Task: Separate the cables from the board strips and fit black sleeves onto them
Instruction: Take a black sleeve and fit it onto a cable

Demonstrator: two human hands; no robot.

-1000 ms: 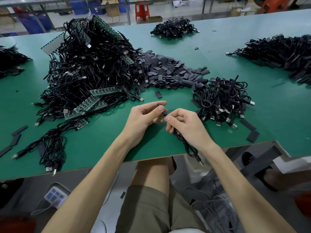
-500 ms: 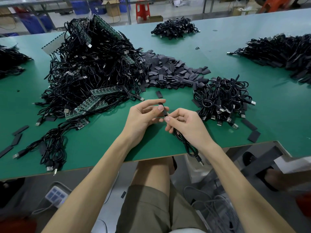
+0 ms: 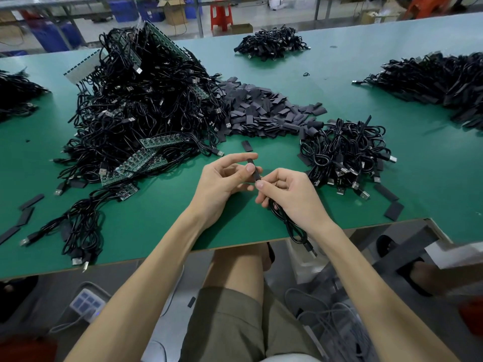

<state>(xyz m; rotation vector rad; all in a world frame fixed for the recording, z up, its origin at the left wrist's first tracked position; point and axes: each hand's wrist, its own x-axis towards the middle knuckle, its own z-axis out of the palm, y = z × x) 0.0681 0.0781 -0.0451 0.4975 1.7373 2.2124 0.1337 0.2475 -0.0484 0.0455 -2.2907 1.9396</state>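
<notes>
Black sleeve (image 3: pixel 254 169) pokes further past the left thumb than a second ago, hands barely shifted, so it's probably sliding onto the cable (image 3: pixel 287 223) end: fitting under way. Sleeve short, flat, matte, held just over the table (image 3: pixel 156 226) near its front edge. Left hand (image 3: pixel 224 181) pinches it thumb-to-finger, right hand (image 3: pixel 290 194) pinches the cable just below, fingers curled round the slack; sleeve pile (image 3: pixel 261 111) behind.

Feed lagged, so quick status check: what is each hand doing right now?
Left hand: closed, pinching a black sleeve.
Right hand: closed, holding a cable, pinching its end at the sleeve.
</notes>
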